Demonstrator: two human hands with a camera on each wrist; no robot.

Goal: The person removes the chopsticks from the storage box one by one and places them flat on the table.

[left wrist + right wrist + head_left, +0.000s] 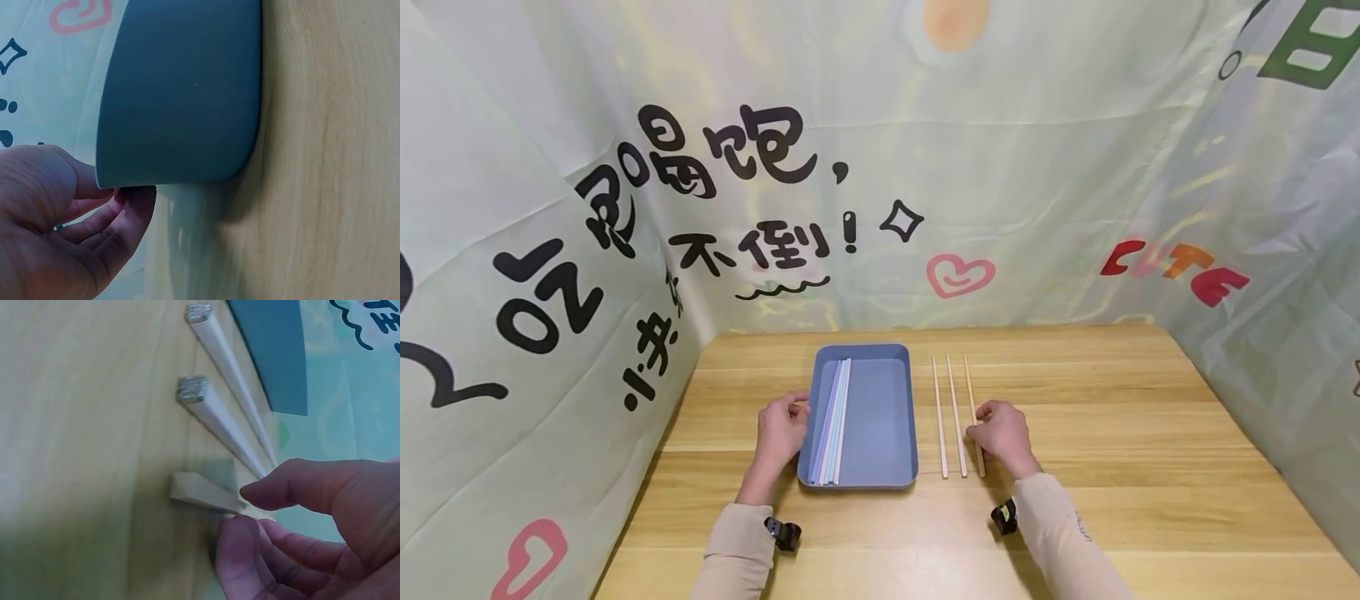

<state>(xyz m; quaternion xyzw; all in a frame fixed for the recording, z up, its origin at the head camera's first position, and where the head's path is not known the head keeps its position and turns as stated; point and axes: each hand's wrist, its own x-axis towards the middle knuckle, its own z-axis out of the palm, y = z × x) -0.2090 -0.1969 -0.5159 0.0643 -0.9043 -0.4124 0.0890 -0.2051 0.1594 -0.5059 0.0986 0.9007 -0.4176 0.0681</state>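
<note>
A blue rectangular tray (880,425) lies on the table, holding several pale chopsticks (831,425) in lilac, white and light blue along its left side. My left hand (782,429) is at the tray's left edge; in the left wrist view its thumb and fingers pinch the rim. To the right of the tray, three chopsticks lie apart, roughly parallel. Two are whitish, the left one (939,417) and the middle one (956,417), with silvery ends in the right wrist view. My right hand (1003,433) pinches the third, a plain wooden chopstick (203,490), between thumb and fingers.
The wooden table (1112,417) ends against a printed cloth (1037,167) at the back and both sides. Small black devices are strapped to the left wrist (784,535) and right wrist (1004,517).
</note>
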